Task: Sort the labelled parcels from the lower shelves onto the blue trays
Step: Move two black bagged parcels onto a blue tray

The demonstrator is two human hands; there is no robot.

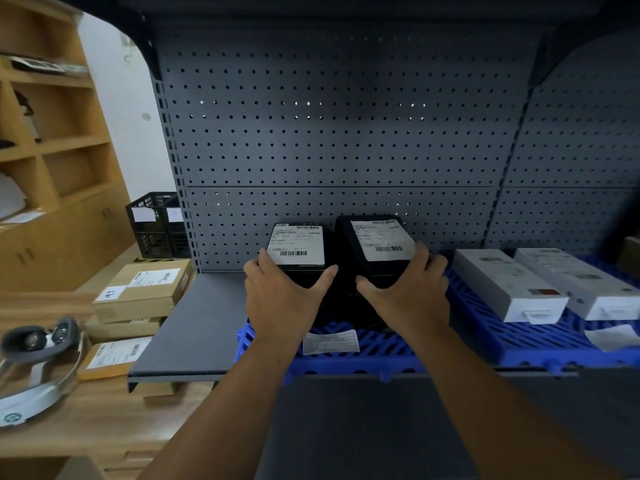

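Grey perforated back panels point(346, 133) closed off the rear of the metal shelf point(194, 323), which carried two blue slotted trays side by side. On the nearer blue tray point(381, 362) stood two black labelled parcels, close together and near the back panel.

The left hand point(280, 299) gripped the left parcel point(298, 244), a rigid black box with its white label on top. Its thumb lay on one side and its fingers point(263, 258) were curled round the other. The right hand point(412, 292) gripped the right parcel point(374, 244), which looked soft-wrapped and tilted, in the same way. Whether either parcel sat fully on the tray could not be told, because their bases were lost in shadow.

Two long white boxes point(502, 282) lay on the right-hand blue tray point(519, 337). A loose paper slip point(330, 342) lay on the nearer tray, just in front of the hands. Brown cardboard parcels point(145, 289) were stacked on the wooden surface point(104, 427) to the left of the shelf, beside a headset point(38, 341).

Risks from this position:
- The soft wrap could probably slip under a side grip, letting the right parcel tip against its neighbour.
- Moving both parcels at once could knock them together or into the back panel.
- Dragging a parcel forward could sweep the paper slip off the tray.
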